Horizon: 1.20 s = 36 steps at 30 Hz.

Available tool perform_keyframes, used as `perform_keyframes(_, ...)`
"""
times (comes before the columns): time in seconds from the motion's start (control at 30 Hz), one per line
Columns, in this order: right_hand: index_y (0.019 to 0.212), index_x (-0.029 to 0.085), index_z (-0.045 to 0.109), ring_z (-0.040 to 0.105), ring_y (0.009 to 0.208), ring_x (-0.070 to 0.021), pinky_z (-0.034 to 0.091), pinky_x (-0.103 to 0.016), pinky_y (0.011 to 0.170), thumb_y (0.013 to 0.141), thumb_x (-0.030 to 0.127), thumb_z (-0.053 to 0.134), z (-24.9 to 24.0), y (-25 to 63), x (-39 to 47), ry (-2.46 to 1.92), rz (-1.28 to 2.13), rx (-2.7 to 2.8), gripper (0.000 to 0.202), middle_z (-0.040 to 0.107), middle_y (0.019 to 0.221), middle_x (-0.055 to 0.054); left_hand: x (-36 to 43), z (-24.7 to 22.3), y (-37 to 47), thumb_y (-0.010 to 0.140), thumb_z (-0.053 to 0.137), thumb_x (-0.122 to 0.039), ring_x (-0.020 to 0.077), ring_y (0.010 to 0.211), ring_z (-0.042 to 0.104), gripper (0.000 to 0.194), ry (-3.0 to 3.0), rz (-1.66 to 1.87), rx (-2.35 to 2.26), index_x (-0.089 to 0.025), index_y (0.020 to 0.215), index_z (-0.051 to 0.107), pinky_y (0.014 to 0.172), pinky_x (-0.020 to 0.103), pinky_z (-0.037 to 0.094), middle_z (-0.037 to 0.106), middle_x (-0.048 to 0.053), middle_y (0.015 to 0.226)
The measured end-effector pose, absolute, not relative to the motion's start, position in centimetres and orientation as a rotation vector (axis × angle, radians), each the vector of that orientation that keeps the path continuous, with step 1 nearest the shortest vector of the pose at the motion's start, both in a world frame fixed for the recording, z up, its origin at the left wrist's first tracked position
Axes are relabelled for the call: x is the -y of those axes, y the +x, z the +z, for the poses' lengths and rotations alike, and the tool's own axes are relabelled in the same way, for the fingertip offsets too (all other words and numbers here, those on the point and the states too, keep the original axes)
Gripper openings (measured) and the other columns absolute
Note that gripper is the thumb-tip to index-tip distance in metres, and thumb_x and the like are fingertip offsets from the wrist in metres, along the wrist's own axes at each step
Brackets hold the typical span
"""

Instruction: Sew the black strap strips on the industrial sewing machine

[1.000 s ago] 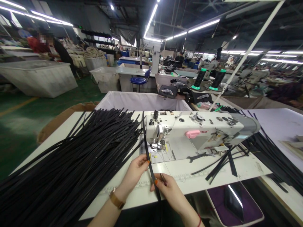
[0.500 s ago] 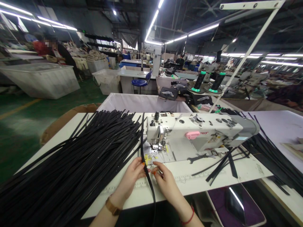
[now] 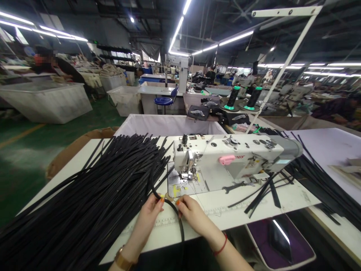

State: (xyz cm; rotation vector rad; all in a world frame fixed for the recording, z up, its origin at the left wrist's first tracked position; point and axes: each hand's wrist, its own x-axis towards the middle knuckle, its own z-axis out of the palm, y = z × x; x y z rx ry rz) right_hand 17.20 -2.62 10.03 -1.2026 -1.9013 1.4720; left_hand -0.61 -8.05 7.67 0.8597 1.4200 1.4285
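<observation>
Narrow black flexible strap (image 3: 182,227): curves in front of white metal sewing machine (image 3: 207,153), above white bench (image 3: 159,237). Clamped in grip of left hand (image 3: 151,210); right hand (image 3: 192,211) beside it, closure impossible to tell. Could twist or snag on heap of long black straps (image 3: 93,199), through slack in curve.

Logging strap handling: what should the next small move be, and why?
I'd probably have the left hand ease the narrow black strap straighter: pinched there, it bows beside the right hand's fingertips and drops past the near edge of the white worktable. It lies left of the sewing machine's presser foot, apparently free to straighten.
</observation>
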Motion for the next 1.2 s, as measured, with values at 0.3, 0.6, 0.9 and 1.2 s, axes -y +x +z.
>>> perform_keyframes(0.3, 0.063, 0.02, 0.053, 0.04, 0.045, -0.0093, 0.03, -0.023, 0.047, 0.089, 0.034, 0.05, 10.6, 16.3, 0.5, -1.151, 1.688, 1.945, 0.03, 0.057, 0.049, 0.004, 8.5, 7.2, -0.8, 0.078, 0.071, -0.044, 0.0211, 0.08, 0.065, 0.029, 1.0, 1.438, -1.402, -0.019, 0.088, 0.061, 0.079, 0.033, 0.054, 0.061, 0.002, 0.084)
perform_keyframes(0.6, 0.057, 0.018, 0.054, 0.045, 0.05, -0.0092, 0.034, -0.022, 0.051, 0.083, 0.033, 0.059, 11.0, 15.9, -0.2, -1.05, 1.69, 2.013, 0.031, 0.056, 0.049, 0.004, 8.7, 7.1, -0.7, 0.087, 0.06, -0.03, 0.0239, 0.094, 0.06, 0.012, 1.261, 1.417, -1.374, -0.02, 0.091, 0.065, 0.085, 0.034, 0.053, 0.055, 0.006, 0.098)
perform_keyframes(0.9, 0.069, 0.018, 0.055, 0.048, 0.052, -0.0108, 0.037, -0.023, 0.053, 0.083, 0.032, 0.06, 11.5, 16.1, 0.1, -1.06, 1.68, 1.97, 0.02, 0.054, 0.054, 0.005, 9.0, 9.0, -0.7, 0.082, 0.066, -0.037, 0.0235, 0.088, 0.061, 0.018, 1.156, 1.444, -1.345, -0.02, 0.088, 0.066, 0.081, 0.035, 0.056, 0.057, 0.005, 0.092)
perform_keyframes(1.2, 0.098, 0.022, 0.064, 0.052, 0.077, -0.0155, 0.04, -0.027, 0.069, 0.088, 0.042, 0.059, 16.0, 14.9, 5.4, -0.887, 1.502, 1.858, 0.023, 0.06, 0.084, 0.0, 12.5, 14.7, -4.0, 0.087, 0.064, -0.043, 0.0219, 0.093, 0.062, 0.049, 0.834, 1.396, -1.123, -0.021, 0.13, 0.058, 0.086, 0.036, 0.052, 0.066, 0.007, 0.106)
